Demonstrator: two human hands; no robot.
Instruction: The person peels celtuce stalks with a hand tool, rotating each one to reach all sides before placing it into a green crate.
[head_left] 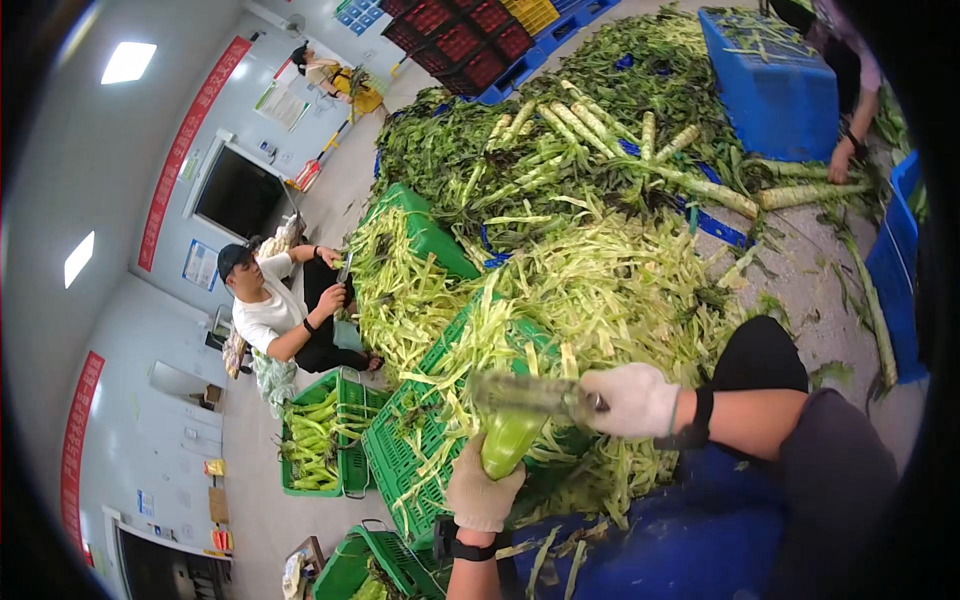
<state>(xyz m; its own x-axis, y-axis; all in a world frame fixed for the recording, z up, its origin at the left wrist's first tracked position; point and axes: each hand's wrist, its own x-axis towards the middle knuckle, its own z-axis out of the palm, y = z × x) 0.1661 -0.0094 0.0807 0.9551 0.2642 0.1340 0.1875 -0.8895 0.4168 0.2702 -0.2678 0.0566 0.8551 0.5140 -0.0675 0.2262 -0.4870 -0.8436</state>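
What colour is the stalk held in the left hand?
Light green stalk, in the head view.

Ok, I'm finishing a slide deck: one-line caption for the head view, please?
Gloved left hand holds a green stalk; gloved right hand grips a blurred tool near heaped peelings.

Pale walls [128, 390], red banners [188, 150], bright ceiling lights [128, 62], grey floor [285, 520]

Tilted glossy green stem [508, 447], blurred knife [522, 396]
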